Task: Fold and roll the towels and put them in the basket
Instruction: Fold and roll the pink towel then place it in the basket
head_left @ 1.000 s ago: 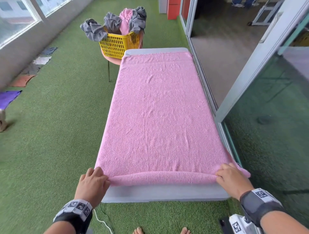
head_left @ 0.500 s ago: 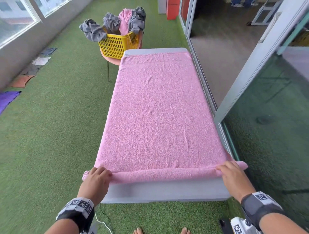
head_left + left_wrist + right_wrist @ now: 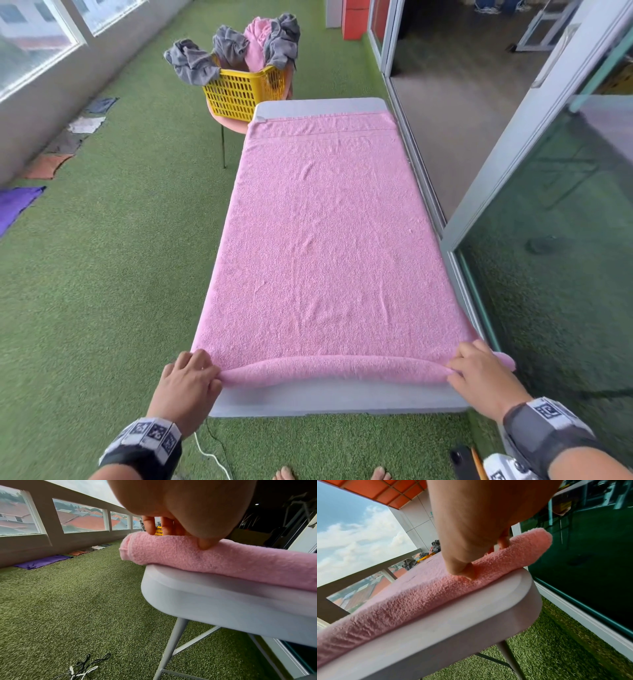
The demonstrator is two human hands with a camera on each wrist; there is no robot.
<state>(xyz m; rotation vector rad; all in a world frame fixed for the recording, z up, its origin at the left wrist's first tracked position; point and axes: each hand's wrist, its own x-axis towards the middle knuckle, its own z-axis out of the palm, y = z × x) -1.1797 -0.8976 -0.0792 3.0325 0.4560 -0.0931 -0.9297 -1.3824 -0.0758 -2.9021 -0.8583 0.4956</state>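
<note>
A pink towel point(image 3: 325, 240) lies flat along the grey folding table point(image 3: 339, 399), its near edge turned into a thin roll point(image 3: 335, 371). My left hand point(image 3: 188, 380) grips the roll's left end, thumb pressed into the pink towel point(image 3: 223, 561) and fingers point(image 3: 150, 526) curled over the top. My right hand point(image 3: 479, 373) grips the right end the same way, thumb dug into the pink towel point(image 3: 436, 595). A yellow basket point(image 3: 245, 92) stands beyond the table's far end on a pink chair, with grey and pink towels point(image 3: 236, 44) hanging out of it.
Green artificial turf point(image 3: 120, 274) covers the floor. Several small cloths point(image 3: 20, 205) lie along the left wall under the windows. A glass sliding door point(image 3: 548, 240) runs close along the table's right side. Cables point(image 3: 85, 669) lie on the turf by my bare feet point(image 3: 284, 474).
Both hands have rolled the towel's near edge a little farther up the table, so the roll is slightly thicker and more bare table shows in front of it.
</note>
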